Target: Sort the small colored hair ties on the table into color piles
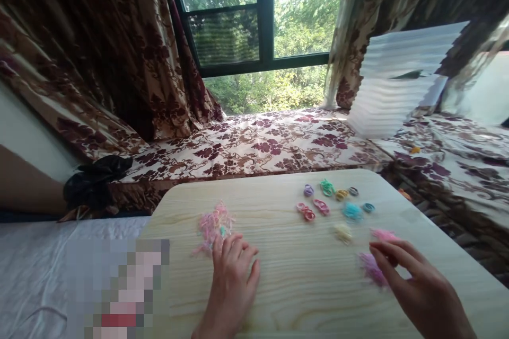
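Note:
My left hand (235, 270) lies palm down with its fingers spread, the fingertips at the near edge of a loose mixed heap of small elastic bands (217, 222), mostly pink. Thumb and forefinger of my right hand (417, 278) are pinched together; whatever is between them is too small to make out. Just under that pinch are a purple pile of bands (373, 269) and a pink pile (384, 234). Farther back lie a cream pile (342, 234), a turquoise pile (352, 212), a green bunch (326, 187) and a yellow bunch (341, 194).
The pale wooden table (286, 275) has rounded corners. Also on it are red bands (306, 212), a lilac bunch (308, 190) and a teal bunch (368, 207). Behind stands a floral-covered ledge (254, 143) with a white ridged sheet (389, 85) leaning at right. A black bag (95, 177) is at left.

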`<state>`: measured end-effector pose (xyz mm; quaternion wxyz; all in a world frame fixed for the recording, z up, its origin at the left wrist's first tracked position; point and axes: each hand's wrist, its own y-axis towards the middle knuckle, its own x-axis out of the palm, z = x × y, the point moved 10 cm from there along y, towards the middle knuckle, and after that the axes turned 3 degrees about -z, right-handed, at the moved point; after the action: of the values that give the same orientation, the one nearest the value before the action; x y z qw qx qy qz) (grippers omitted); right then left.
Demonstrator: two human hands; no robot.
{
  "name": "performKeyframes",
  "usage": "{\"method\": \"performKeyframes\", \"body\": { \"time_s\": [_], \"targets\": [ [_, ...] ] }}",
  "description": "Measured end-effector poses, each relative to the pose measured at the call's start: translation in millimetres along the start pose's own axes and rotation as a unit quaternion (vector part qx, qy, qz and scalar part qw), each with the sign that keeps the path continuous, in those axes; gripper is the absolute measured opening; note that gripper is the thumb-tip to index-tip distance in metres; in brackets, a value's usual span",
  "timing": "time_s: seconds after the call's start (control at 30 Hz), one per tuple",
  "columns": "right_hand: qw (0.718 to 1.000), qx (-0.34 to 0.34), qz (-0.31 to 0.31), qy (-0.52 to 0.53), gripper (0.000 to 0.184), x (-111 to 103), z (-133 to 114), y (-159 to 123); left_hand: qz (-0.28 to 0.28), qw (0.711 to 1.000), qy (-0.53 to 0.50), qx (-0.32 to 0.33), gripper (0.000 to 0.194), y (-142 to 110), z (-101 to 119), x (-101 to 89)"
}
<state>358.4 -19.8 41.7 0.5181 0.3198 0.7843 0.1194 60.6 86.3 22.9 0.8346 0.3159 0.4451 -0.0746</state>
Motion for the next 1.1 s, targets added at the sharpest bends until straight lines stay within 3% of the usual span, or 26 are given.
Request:
{"method": "performKeyframes", "body": {
  "time_s": [0.1,0.2,0.33,0.5,0.63,0.77,0.87,0.97,1.1],
  "targets": [
    [0.998,0.039,0.002,-0.04,0.039,-15.9,21.8,0.0,-0.005,1.0,0.01,0.001,0.018,-1.9,-3.1,3.9],
    [0.996,0.064,0.011,-0.062,0.038,-25.1,37.8,0.8,-0.015,0.999,0.032,0.042,0.017,-2.8,-5.2,9.9],
    [0.993,0.092,0.0,-0.074,0.035,-19.8,57.3,4.7,-0.025,0.993,0.062,0.096,0.017,-3.5,-7.3,15.9],
    [0.989,0.114,-0.024,-0.093,0.034,-4.8,77.8,11.3,-0.022,0.992,0.075,0.097,0.016,-3.5,-10.6,15.0],
    [0.988,0.111,-0.017,-0.102,0.037,-8.9,81.3,13.4,-0.019,0.993,0.067,0.093,0.016,-2.3,-13.9,13.2],
    [0.991,0.094,-0.004,-0.094,0.042,-17.7,61.2,13.0,-0.011,0.998,0.043,0.049,0.016,1.9,-17.1,5.7],
    [0.997,0.063,-0.007,-0.053,0.048,-5.5,29.1,11.1,-0.007,1.0,0.023,0.001,0.017,4.3,-20.1,-2.7],
    [0.998,-0.008,-0.047,0.033,0.044,31.7,-19.6,5.3,-0.011,0.999,0.029,-0.039,0.017,4.4,-29.1,-9.0],
    [0.971,-0.111,-0.149,0.15,0.027,93.8,-94.0,-14.2,-0.003,0.994,0.056,-0.094,0.017,1.0,-52.4,-21.1]
  ]
}}
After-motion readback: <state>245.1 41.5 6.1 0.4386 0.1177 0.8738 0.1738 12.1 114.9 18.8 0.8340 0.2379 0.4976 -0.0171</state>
